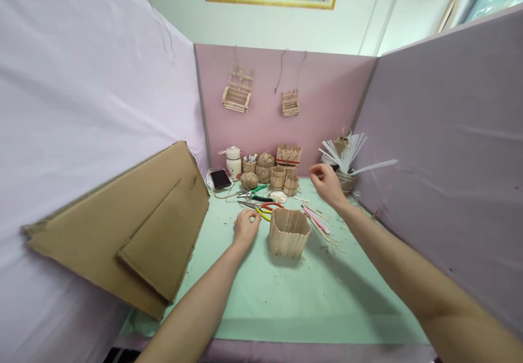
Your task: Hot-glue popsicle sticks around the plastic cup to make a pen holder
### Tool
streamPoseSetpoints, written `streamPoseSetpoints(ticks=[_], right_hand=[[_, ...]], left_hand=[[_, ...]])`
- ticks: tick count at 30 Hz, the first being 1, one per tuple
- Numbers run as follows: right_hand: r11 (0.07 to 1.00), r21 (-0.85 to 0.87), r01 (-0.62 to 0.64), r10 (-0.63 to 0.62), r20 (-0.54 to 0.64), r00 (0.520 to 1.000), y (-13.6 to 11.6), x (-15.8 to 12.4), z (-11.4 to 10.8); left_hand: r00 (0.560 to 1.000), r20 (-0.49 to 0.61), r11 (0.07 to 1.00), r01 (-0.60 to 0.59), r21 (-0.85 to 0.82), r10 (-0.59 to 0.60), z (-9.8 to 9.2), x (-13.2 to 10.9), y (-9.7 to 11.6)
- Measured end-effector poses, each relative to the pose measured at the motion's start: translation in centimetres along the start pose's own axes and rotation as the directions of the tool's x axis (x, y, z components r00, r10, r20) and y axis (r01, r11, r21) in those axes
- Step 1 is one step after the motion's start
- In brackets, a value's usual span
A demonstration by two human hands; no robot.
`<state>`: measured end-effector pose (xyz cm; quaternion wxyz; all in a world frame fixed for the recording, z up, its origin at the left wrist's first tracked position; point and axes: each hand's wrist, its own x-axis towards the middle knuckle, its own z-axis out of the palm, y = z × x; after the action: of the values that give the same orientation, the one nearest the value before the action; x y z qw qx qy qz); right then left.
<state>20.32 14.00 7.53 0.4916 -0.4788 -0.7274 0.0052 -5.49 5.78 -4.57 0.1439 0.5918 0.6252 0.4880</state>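
An open square box of upright wooden sticks [289, 243] stands on the green tabletop between my hands. My left hand [245, 227] rests just left of it, fingers curled closed beside yellow-handled pliers [262, 214]; what is inside the fingers, if anything, is hidden. My right hand [326, 182] is raised to the right, thumb and fingers drawn together, and I cannot make out anything in them. Close to it is a woven pot [346, 182] holding white strips [347, 153]. A pink cutter-like tool [316, 221] lies right of the box among wood splinters.
Red-handled pliers [272, 205], green-handled cutters [261, 197] and a twine ball [249, 180] lie behind the box. Farther back are small woven baskets [278, 177], a white bottle [233, 164] and a phone [220, 178]. Cardboard sheets [122, 232] lean on the left.
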Motion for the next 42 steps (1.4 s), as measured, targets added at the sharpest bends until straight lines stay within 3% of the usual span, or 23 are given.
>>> streamPoseSetpoints(ticks=[4, 9, 15, 20, 24, 28, 32, 38, 42], right_hand=[[0.976, -0.177, 0.128, -0.089, 0.213, 0.973, -0.9, 7.6, 3.3], [0.87, -0.372, 0.325, -0.098, 0.515, 0.852, -2.1, 13.7, 9.2], [0.707, -0.437, 0.557, -0.077, 0.735, 0.674, -2.4, 17.5, 15.5], [0.636, -0.456, 0.622, 0.004, 0.808, 0.589, -1.2, 19.7, 20.0], [0.616, -0.454, 0.644, 0.059, 0.842, 0.537, -0.2, 20.5, 22.2], [0.608, -0.433, 0.665, 0.042, 0.854, 0.518, 0.2, 20.4, 22.5], [0.604, -0.435, 0.668, -0.002, 0.837, 0.547, -0.2, 20.6, 21.1], [0.586, -0.473, 0.658, -0.129, 0.747, 0.652, -2.6, 21.4, 16.6], [0.582, -0.504, 0.638, -0.311, 0.587, 0.748, -5.1, 21.4, 12.5]], left_hand=[[1.0, 0.006, 1.0, 0.01, -0.018, -0.01, 0.1, 0.0, -0.1], [1.0, -0.001, 0.999, 0.023, -0.045, -0.023, -0.1, -0.1, -0.1], [1.0, -0.014, 0.998, 0.015, -0.056, -0.016, -0.4, -0.3, 0.3], [1.0, -0.001, 0.998, -0.014, -0.065, 0.014, -0.4, -0.6, 0.5], [1.0, 0.026, 0.997, -0.002, -0.071, 0.004, -0.5, -0.6, 0.6], [0.999, 0.043, 0.996, 0.022, -0.087, -0.019, -0.5, -0.4, 0.5], [0.999, 0.052, 0.994, 0.019, -0.111, -0.013, -0.5, -0.4, 0.4], [0.998, 0.055, 0.993, 0.007, -0.116, -0.001, -0.5, -0.4, 0.4], [1.0, 0.015, 0.993, 0.014, -0.117, -0.013, -0.7, -0.2, 0.4]])
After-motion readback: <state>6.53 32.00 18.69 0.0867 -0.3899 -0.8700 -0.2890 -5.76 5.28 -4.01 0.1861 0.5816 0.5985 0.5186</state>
